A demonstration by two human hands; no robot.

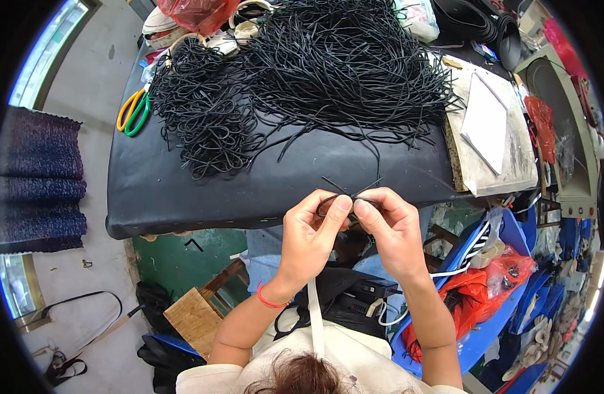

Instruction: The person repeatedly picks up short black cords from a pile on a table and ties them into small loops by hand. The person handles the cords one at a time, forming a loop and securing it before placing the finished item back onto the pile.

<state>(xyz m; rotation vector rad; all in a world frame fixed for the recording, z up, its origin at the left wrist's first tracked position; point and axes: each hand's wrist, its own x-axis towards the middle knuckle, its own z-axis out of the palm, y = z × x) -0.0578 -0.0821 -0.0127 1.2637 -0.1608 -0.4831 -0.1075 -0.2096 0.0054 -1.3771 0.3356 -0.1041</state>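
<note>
Just in front of the table's near edge, my two hands meet around a thin black cord [329, 185]. Thumb and fingers of my left hand [318, 226] pinch it, with a red string around that wrist. My right hand [395, 226] pinches the cord close beside, the thumbs nearly touching. Loose ends stick up above the fingertips, and small loops show at both sides; whether they form a knot I cannot tell. Beyond lies a large heap of black cords [354, 72]. A smaller tangle of looped black cords [203, 111] lies to its left.
The black-covered table [183, 203] holds scissors [134, 111] with yellow and green handles at the left. White sheets [486, 121] lie on a pale board [463, 157] at the right. Below stands a blue tub [518, 230] with red plastic bags [472, 282]. A wooden stool [193, 315] is at lower left.
</note>
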